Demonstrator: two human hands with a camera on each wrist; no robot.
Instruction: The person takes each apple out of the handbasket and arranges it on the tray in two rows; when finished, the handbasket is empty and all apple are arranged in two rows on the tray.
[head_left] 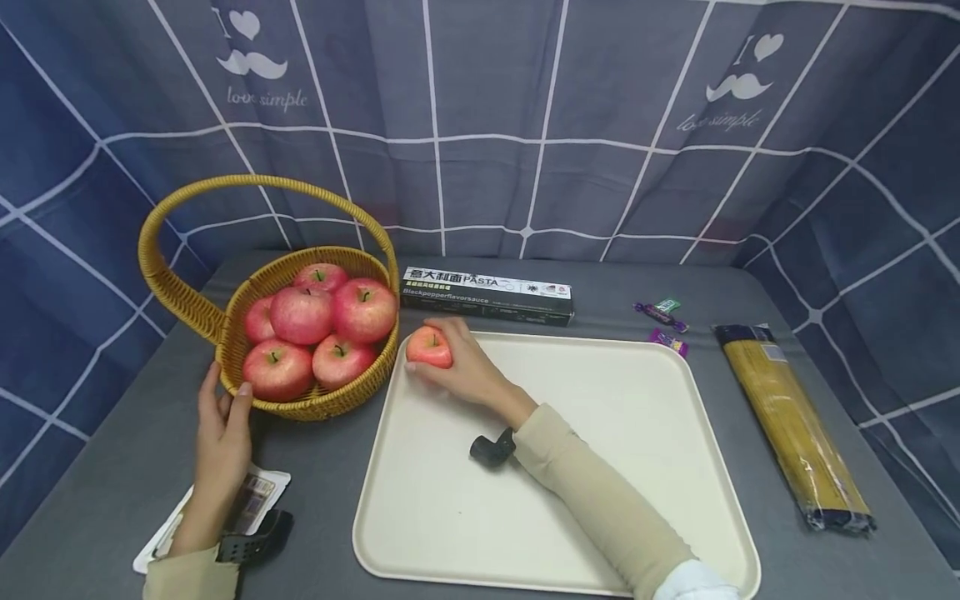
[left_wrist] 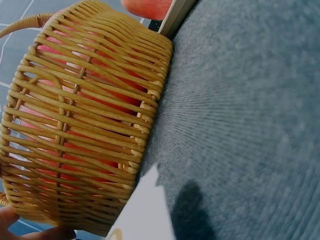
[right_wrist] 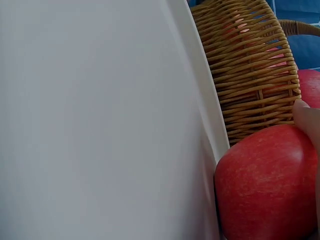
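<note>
A yellow wicker basket [head_left: 322,407] filled with several red apples [head_left: 302,316] stands on the left of the table, its tall handle upright. My left hand [head_left: 222,433] holds the basket's near-left rim, the thumb at the edge. In the left wrist view, fingertips [left_wrist: 50,233] touch the basket's woven side [left_wrist: 75,125]. Over the far-left corner of a cream tray [head_left: 547,517], my right hand [head_left: 472,367] grips one red apple [head_left: 429,347]. That apple [right_wrist: 267,185] appears large beside the tray's rim in the right wrist view, with the basket behind it.
A black pasta box [head_left: 487,296] lies behind the tray. Small wrapped candies [head_left: 660,317] and a bag of spaghetti [head_left: 791,425] are at the right. A flat white packet [head_left: 262,492] lies under the left forearm. A grid-patterned curtain [head_left: 487,100] hangs behind the table.
</note>
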